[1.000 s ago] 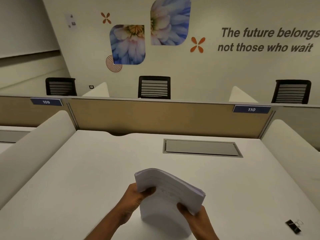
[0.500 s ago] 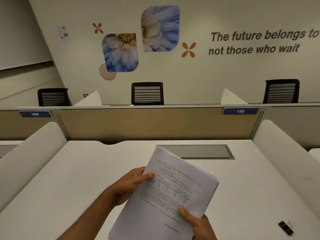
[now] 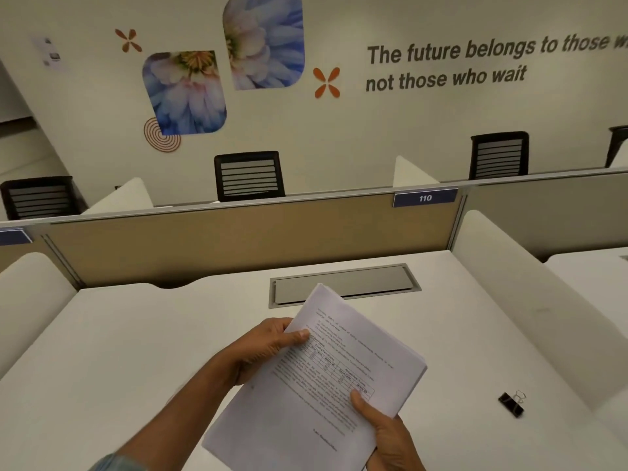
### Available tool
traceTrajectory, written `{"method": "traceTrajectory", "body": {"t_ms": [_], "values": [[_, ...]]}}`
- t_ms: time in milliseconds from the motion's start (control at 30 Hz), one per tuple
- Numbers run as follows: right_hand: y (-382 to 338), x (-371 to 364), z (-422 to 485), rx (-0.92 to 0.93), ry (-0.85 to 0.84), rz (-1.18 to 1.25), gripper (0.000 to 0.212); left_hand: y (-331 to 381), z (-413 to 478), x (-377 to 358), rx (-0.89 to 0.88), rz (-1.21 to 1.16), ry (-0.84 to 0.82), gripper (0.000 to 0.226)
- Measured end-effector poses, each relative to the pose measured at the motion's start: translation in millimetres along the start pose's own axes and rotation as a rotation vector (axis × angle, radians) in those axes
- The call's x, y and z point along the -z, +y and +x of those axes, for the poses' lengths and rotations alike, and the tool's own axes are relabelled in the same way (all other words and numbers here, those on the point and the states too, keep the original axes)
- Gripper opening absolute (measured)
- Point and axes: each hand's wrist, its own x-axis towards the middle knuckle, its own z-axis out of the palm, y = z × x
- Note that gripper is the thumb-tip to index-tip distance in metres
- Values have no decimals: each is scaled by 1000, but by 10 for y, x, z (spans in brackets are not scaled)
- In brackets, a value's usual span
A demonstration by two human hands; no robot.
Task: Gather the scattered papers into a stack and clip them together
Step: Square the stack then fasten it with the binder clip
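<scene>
A thick stack of printed white papers (image 3: 316, 385) is held above the white desk (image 3: 136, 334), tilted with its printed face toward me. My left hand (image 3: 261, 348) grips the stack's left edge, thumb on top. My right hand (image 3: 384, 433) holds its lower right edge, thumb pressed on the page. A black binder clip (image 3: 511, 403) with silver handles lies on the desk to the right of the stack, apart from both hands.
A grey cable hatch (image 3: 367, 283) is set into the desk behind the papers. A tan partition (image 3: 238, 239) closes the back, and white side dividers (image 3: 530, 300) flank the desk. Black chairs (image 3: 249, 176) stand beyond.
The stack stood on its edge on the desk a second ago; both hands have lifted and tilted it face up. The view has shifted left and tilted.
</scene>
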Motion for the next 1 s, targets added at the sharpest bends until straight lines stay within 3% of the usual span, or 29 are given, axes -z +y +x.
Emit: {"method": "traceTrajectory", "body": {"t_ms": [267,367,433,533,600,667,800,1000], "values": [[-70,104,119,18,32,-28,26,55,134,-74,8,-18,-11,44],[-231,296,166,89,60,-175,19,107,140,-88,-23,-24,16,35],[-388,631,272,248,188,-348,22,159,132,-90,-58,-29,34,31],[-697,1295,392,534,554,-547,17,206,137,-80,-86,20,84,28],[-902,1714,444,613,819,-640,18,212,150,-82,-85,33,117,28],[-1064,2080,511,622,976,-708,23,215,153,-96,-80,24,148,28],[-1245,2532,685,547,939,-905,39,193,171,-142,-75,25,188,29],[-1398,2703,901,458,721,-1019,33,164,189,-244,-48,46,231,25]]}}
